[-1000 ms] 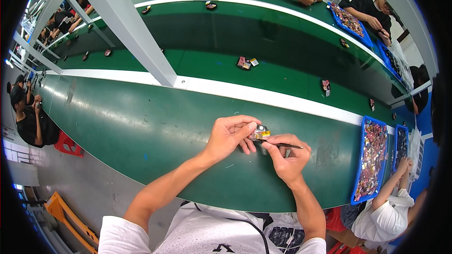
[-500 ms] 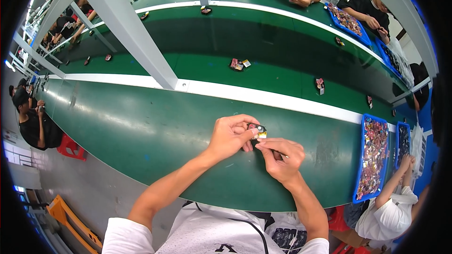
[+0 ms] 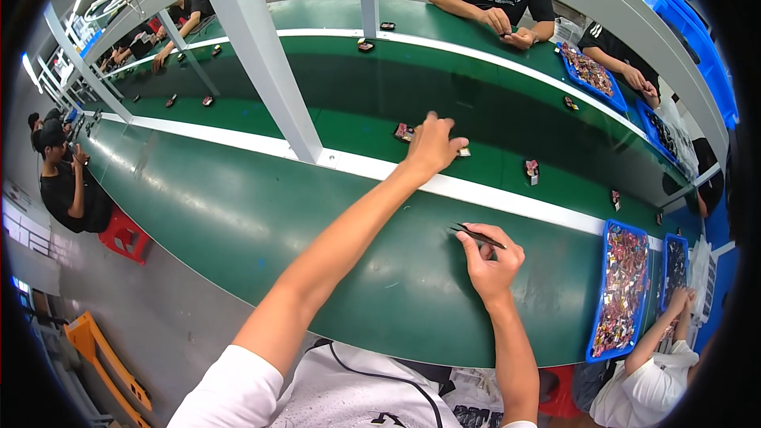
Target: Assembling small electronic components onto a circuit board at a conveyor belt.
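Observation:
My left hand (image 3: 432, 147) is stretched out over the green belt with its fingers apart; nothing shows in its grip. Just left of its fingers lies a small black-cased electronic part (image 3: 403, 132) with a reddish board. A silver-and-yellow piece (image 3: 464, 152) peeks out beside the thumb, partly covered by the hand. Dark, pointed tweezers (image 3: 483, 238) are pinched in my right hand (image 3: 493, 265), which hovers over the near green tabletop. Their tips point left and stand slightly apart, touching nothing.
More small parts lie along the belt, one (image 3: 532, 172) to the right. A blue tray (image 3: 592, 333) of reddish boards stands at the right, with another blue tray (image 3: 664, 289) beyond. A grey post (image 3: 277, 87) rises left of my hand. Co-workers sit around the tables.
My left hand has gone forward from the near tabletop to the belt. The black-cased part is no longer between my hands. My right hand stays near, its tweezers now in plain sight. The view has shifted.

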`<state>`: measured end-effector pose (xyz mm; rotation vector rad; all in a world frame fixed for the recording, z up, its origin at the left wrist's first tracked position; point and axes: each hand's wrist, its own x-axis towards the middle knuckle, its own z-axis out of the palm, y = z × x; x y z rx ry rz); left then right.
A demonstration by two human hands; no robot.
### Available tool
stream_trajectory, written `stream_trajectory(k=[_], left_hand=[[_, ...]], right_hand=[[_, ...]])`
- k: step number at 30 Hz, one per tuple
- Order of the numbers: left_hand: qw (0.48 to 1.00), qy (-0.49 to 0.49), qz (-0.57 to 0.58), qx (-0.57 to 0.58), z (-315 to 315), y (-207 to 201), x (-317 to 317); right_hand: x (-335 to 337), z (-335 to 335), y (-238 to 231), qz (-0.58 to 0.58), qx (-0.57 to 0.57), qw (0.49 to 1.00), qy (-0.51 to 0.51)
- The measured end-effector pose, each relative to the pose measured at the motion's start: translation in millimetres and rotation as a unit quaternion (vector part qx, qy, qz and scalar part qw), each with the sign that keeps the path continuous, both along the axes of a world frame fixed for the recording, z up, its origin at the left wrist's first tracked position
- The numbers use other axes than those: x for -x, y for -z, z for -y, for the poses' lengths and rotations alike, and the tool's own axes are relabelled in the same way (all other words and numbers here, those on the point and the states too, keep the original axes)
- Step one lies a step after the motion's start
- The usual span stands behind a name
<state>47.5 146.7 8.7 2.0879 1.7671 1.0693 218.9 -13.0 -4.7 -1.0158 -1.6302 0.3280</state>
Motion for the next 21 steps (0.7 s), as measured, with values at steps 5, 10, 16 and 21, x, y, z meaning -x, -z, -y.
stream_trajectory(k=[5,10,16,21], left_hand=[[0.995,-0.087,-0.051,0.024,-22.2,-15.0,53.0],[0.981,-0.135,-0.036,0.132,-29.1,-2.3,92.1],[0.951,-0.076,0.170,0.246,-17.3,-11.9,105.7],[0.912,0.017,0.329,0.243,35.4,-21.0,100.9]], right_hand=[[-0.5,-0.1,-1.7,0.021,-0.011,1.000,-0.006],[5.5,2.7,-0.2,0.024,-0.010,0.999,-0.024],[9.0,5.4,-1.9,0.026,-0.017,0.999,-0.028],[7.0,7.5,-0.5,-0.037,0.071,0.996,-0.031]])
